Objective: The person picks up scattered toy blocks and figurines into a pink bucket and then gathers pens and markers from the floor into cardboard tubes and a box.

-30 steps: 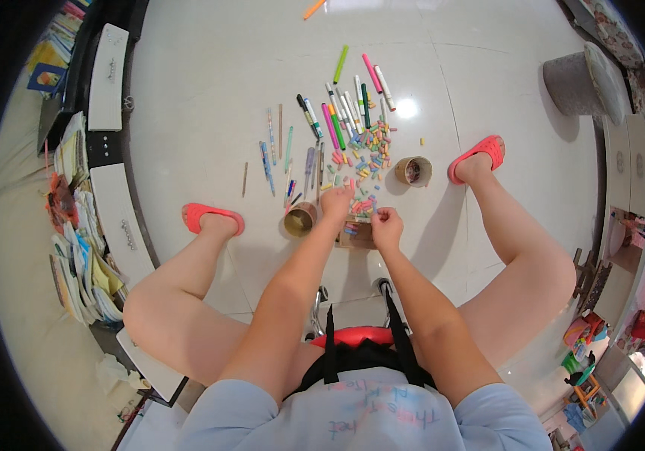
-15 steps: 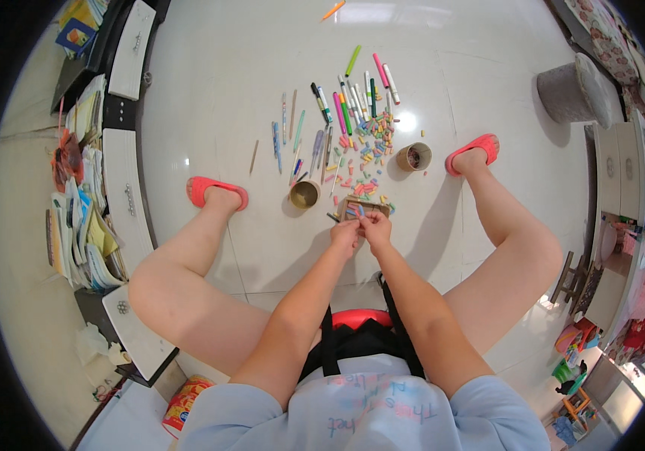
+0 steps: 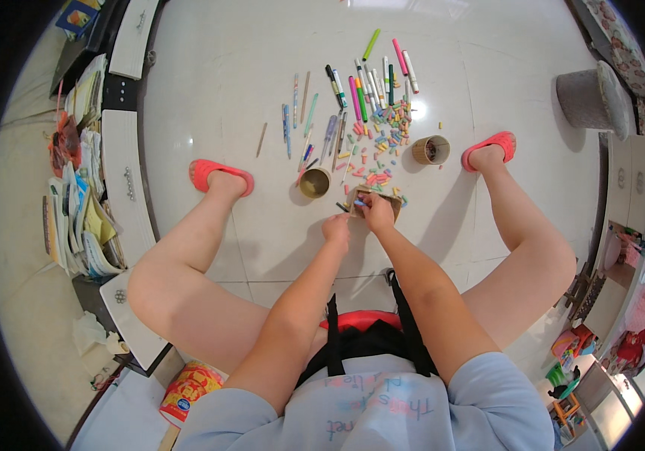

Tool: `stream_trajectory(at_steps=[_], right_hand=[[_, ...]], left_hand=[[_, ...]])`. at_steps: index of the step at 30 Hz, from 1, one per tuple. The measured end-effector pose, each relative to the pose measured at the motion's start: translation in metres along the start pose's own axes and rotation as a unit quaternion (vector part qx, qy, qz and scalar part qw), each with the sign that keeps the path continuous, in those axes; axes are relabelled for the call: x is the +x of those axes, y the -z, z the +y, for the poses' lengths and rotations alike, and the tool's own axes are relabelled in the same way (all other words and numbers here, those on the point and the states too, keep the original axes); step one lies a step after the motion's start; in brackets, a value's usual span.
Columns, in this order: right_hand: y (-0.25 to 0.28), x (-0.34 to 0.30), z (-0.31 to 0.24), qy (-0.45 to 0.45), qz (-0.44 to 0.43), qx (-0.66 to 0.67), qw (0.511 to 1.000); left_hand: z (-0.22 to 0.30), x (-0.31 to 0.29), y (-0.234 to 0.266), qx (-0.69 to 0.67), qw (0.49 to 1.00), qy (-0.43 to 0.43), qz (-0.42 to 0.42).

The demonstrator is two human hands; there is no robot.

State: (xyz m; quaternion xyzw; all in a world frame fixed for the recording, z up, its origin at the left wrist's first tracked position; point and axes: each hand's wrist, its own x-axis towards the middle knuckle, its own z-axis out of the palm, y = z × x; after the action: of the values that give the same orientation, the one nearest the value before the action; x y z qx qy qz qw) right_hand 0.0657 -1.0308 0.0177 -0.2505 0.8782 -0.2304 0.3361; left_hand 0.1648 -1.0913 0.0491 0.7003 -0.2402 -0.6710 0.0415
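Now both your hands are low over the white floor [image 3: 209, 90], by a small brown box [image 3: 379, 200].

Your right hand [image 3: 377, 211] rests on the box, fingers pinched on a tiny blue piece. Your left hand [image 3: 336, 226] is curled up just beside the box; what it grips, you cannot tell. Little chalk bits [image 3: 381, 144] lie spread past the box, with pens [image 3: 360, 94] beyond them. One round cup [image 3: 315, 182] sits left, another cup [image 3: 431, 149] right.
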Motion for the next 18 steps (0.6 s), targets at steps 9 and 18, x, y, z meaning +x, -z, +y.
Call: stream_trajectory(at_steps=[9,18], right_hand=[[0.0027,-0.0054,-0.0055,-0.033,0.034,-0.015,0.999],[-0.0039,-0.0004,0.0000,-0.020,0.017,-0.054,0.998]], left_hand=[[0.0003,0.0071,0.0011,-0.032,0.999,0.014,-0.012],[0.0009,0.0018,-0.0020,-0.023,0.999,0.007,-0.035]])
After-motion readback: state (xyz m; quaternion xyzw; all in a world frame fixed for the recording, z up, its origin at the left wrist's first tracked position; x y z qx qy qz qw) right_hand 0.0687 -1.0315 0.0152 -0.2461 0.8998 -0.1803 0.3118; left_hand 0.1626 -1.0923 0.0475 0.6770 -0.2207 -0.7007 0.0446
